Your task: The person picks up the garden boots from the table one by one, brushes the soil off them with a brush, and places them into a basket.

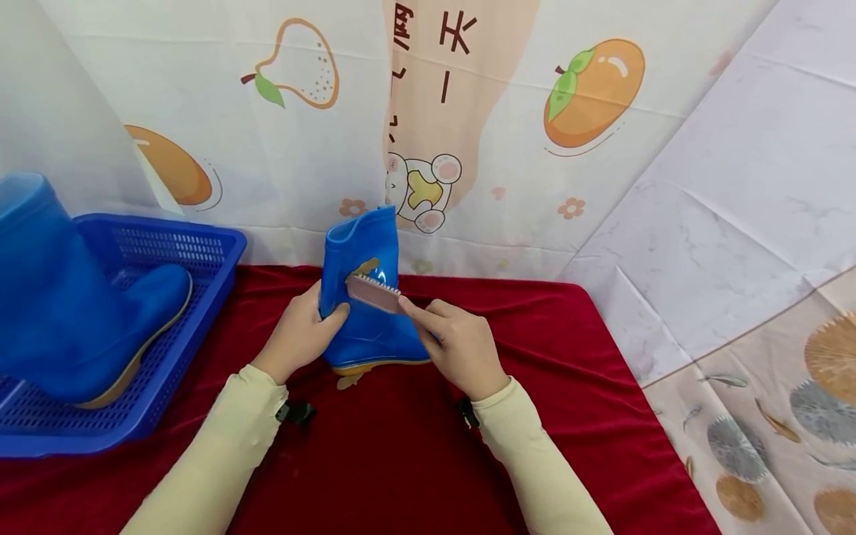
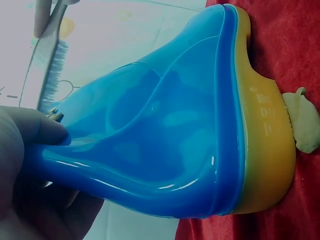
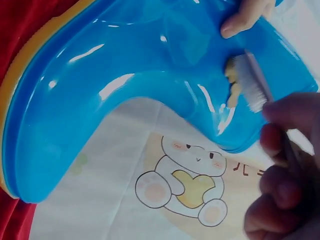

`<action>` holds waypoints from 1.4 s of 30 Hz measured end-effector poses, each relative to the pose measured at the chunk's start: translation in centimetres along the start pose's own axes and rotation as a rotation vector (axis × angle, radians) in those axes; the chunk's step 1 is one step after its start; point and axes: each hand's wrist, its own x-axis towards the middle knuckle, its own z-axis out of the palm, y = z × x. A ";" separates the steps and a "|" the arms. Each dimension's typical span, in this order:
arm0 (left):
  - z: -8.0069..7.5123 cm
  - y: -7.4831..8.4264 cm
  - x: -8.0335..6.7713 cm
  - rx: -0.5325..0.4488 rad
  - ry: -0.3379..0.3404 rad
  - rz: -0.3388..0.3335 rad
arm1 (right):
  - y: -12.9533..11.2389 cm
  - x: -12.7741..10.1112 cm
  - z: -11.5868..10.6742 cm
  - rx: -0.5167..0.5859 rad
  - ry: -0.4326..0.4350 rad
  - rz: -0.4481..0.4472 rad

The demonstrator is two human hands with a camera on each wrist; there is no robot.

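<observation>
A blue rain boot [image 1: 371, 334] with a yellow sole stands on the red cloth. My left hand [image 1: 302, 327] grips its shaft from the left, thumb across the front. In my right hand [image 1: 464, 345] is a brush [image 1: 374, 293], held by its handle with the index finger stretched along it. Its white bristles [image 3: 250, 82] touch the shaft beside a brown, mud-like smear [image 3: 233, 84]. A flat tan lump [image 2: 303, 120] lies against the heel in the left wrist view.
To the left, a blue plastic basket [image 1: 230, 256] holds another blue boot [image 1: 67, 312]. The red cloth [image 1: 374, 461] covers the table, whose right edge slopes down beside patterned fabric [image 1: 769, 416]. Behind hangs a white curtain [image 1: 508, 245] with printed fruit.
</observation>
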 end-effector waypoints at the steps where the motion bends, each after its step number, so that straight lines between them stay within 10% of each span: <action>1: 0.0 0.1 0.0 0.002 -0.001 -0.005 | 0.0 0.0 -0.1 -0.011 -0.003 0.018; 10: 0.1 0.2 0.0 0.037 0.006 -0.014 | 0.2 -0.1 -0.7 -0.006 -0.036 0.171; 19: 0.1 0.3 -0.1 0.026 -0.025 0.035 | -0.2 0.0 -0.4 0.252 0.070 0.166; 32: 0.0 0.4 -0.1 0.011 -0.012 -0.028 | 0.1 -0.1 -0.9 0.182 -0.139 0.282; 42: 0.1 0.4 -0.2 0.014 -0.026 0.042 | 0.1 0.0 -0.8 0.239 0.028 0.077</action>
